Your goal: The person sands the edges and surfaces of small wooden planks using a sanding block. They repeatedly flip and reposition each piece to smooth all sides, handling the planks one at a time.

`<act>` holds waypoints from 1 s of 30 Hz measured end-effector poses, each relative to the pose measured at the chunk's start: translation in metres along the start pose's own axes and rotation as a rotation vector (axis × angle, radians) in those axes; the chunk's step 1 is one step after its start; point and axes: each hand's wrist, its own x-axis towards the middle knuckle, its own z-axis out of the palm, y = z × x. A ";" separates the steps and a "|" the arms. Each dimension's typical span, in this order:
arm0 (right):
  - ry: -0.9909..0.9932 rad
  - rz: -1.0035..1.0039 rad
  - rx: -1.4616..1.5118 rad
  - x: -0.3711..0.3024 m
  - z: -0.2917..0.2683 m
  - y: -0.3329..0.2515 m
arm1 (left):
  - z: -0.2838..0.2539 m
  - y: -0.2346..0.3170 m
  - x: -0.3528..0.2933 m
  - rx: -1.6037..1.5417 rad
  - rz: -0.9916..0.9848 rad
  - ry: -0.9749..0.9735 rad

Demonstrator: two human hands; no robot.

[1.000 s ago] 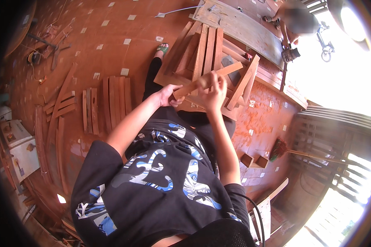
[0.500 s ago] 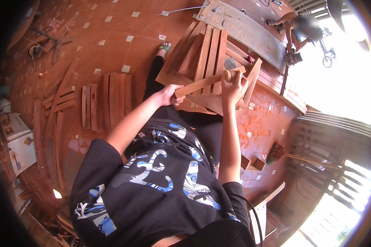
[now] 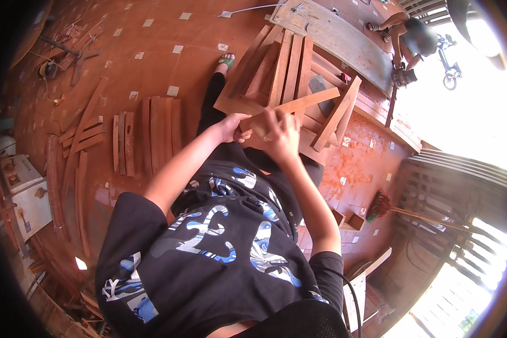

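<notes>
My left hand [image 3: 235, 128] is closed around the near end of a narrow reddish wooden strip [image 3: 310, 101], which slants away to the right over a stack of boards. My right hand [image 3: 283, 132] lies over the strip close to the left hand, slightly blurred, fingers curled. Under its fingers shows part of a small tan, rounded piece [image 3: 263, 130], pressed against the strip; its exact kind is unclear. Beneath the strip, several long wooden boards [image 3: 290, 67] rest on a wooden piece in front of me. A grey block [image 3: 319, 87] sits among them.
A long pale plank [image 3: 332, 39] stretches behind the stack. Wooden pieces [image 3: 164, 135] lie on the tiled floor to the left, near a white box [image 3: 31, 197]. A broom [image 3: 380, 205] is at right. Another person [image 3: 403, 42] crouches at the far right.
My right hand has slid along the strip toward my left hand, taking the tan rounded piece with it. The left hand keeps its hold, and the strip's far end shows more fully.
</notes>
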 end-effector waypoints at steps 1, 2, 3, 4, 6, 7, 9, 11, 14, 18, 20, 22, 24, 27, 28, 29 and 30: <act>0.038 0.048 -0.098 0.005 -0.005 0.021 | -0.001 0.000 0.002 0.000 -0.011 -0.065; 0.073 0.092 -0.187 0.011 -0.009 0.042 | -0.002 -0.001 0.002 -0.006 -0.018 -0.121; 0.107 0.203 -0.236 0.017 -0.013 0.065 | 0.004 0.003 -0.001 0.046 -0.034 -0.105; 0.145 0.314 -0.285 0.022 -0.017 0.087 | 0.006 0.004 -0.001 0.047 -0.032 -0.102; 0.252 0.453 -0.366 0.020 -0.019 0.124 | 0.010 0.006 -0.002 0.059 -0.033 -0.101; 0.297 0.451 -0.374 0.021 -0.017 0.125 | 0.009 0.004 0.000 0.048 -0.029 -0.102; 0.390 0.450 -0.391 0.019 -0.012 0.124 | 0.002 0.005 0.000 0.052 -0.029 -0.164; 0.323 0.456 -0.305 0.015 -0.007 0.090 | 0.002 0.003 0.001 0.044 -0.011 -0.164; 0.201 0.310 -0.148 -0.004 0.003 0.024 | 0.007 0.001 0.000 0.048 -0.005 -0.138; 0.023 0.115 0.115 -0.020 0.002 -0.038 | 0.014 -0.003 0.003 0.025 0.031 0.076; -0.009 0.012 0.111 -0.023 0.003 -0.032 | 0.017 -0.005 0.003 0.052 0.058 0.167; -0.009 -0.097 0.096 -0.021 -0.001 -0.019 | 0.015 -0.002 0.000 0.102 0.077 0.109; -0.001 -0.012 0.036 -0.015 -0.005 -0.009 | 0.019 0.006 -0.001 0.034 0.026 -0.026; 0.095 0.249 -0.127 0.002 -0.009 0.026 | 0.015 0.005 -0.003 0.083 -0.023 -0.093; 0.145 0.329 -0.180 0.009 -0.006 0.040 | 0.018 0.004 -0.006 0.089 -0.012 -0.114; 0.206 0.354 -0.209 0.015 -0.005 0.051 | 0.018 0.004 -0.005 0.101 -0.002 -0.143; 0.267 0.380 -0.239 0.016 -0.002 0.057 | 0.016 0.002 -0.006 0.112 0.007 -0.173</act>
